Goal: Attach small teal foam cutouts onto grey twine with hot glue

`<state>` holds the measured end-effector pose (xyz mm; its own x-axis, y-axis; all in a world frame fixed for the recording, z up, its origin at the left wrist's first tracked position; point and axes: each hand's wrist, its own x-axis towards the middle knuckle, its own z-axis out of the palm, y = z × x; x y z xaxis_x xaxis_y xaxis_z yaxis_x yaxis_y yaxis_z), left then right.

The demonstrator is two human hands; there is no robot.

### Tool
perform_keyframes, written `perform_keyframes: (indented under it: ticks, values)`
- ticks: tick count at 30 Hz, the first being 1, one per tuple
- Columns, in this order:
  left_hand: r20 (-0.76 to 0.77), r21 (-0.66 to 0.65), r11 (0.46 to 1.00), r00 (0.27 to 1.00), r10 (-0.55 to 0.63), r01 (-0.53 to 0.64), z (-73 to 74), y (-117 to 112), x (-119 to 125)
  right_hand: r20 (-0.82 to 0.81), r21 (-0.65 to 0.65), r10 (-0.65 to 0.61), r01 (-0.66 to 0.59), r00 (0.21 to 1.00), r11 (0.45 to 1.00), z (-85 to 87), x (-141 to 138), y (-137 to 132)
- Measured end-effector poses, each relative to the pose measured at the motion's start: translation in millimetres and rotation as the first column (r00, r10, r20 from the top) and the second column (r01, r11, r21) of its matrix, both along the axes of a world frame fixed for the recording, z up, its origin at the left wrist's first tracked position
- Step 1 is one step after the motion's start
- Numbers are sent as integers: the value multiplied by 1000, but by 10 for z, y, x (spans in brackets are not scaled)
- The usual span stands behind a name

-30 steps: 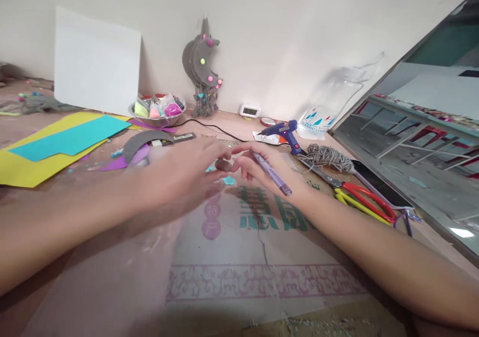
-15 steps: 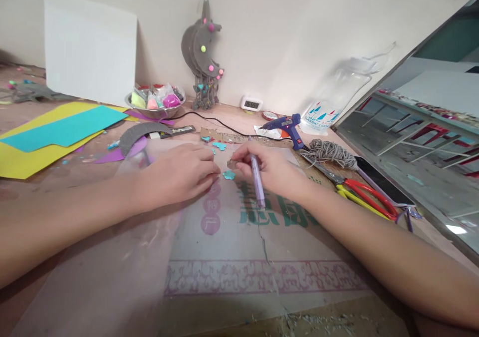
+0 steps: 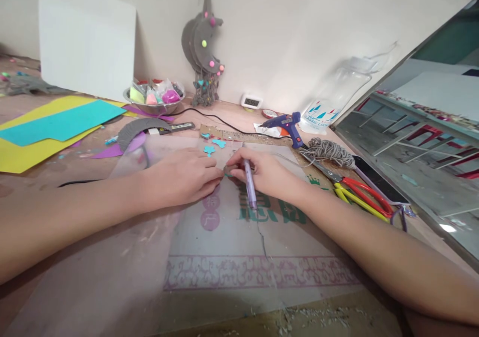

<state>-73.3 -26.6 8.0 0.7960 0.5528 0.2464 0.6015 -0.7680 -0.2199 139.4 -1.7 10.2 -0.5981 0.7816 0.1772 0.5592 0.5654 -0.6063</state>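
Brought closer together since half a second ago, leaving hardly any gap between left hand [image 3: 190, 174] and right hand [image 3: 262, 172]; now covering most of a small turquoise piece [image 3: 227, 174], lying under the meeting fingertips on the printed plastic sheet [image 3: 232, 239]; on the right, pinching thumb and forefinger nearly shut at that spot, on something too small and hidden to name, with a purple pen [image 3: 250, 184] gripped slantwise across the same hand, probably tucked there to free the fingertips without putting it down; on the left, resting palm down with fingers bent and close together, perhaps to steady the piece; cannot tell of anything held in that grip; just beyond, showing more turquoise cut-outs [image 3: 208, 150], seemingly set apart to stay clear of the fingers yet near; farther right, resting on the table [image 3: 239, 120], a glue gun [image 3: 286, 125] and a bundle of grey cord [image 3: 329, 154], then scissors [image 3: 362, 197] with handles turned toward the near side, presumably for easy reach.
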Motion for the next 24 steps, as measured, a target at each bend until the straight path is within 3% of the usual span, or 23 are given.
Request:
perform_keyframes:
  ticks: [4,11,15,24]
  values:
    - [11,-7,1000,1000,-11,11,-3,-8,3,-125,-150,-112,93,986,984,-1,10,41]
    - [20,-147,987,997,69,-66,-19,-5,12,26,-1,45,-45,999,999,1,24,18]
    - [19,-240,965,993,113,-105,12,-1,4,85,70,73,-79,994,994,8,6,-5]
    - [28,-180,977,992,120,-113,-1,39,15,138,125,20,-38,990,991,-9,-12,-32]
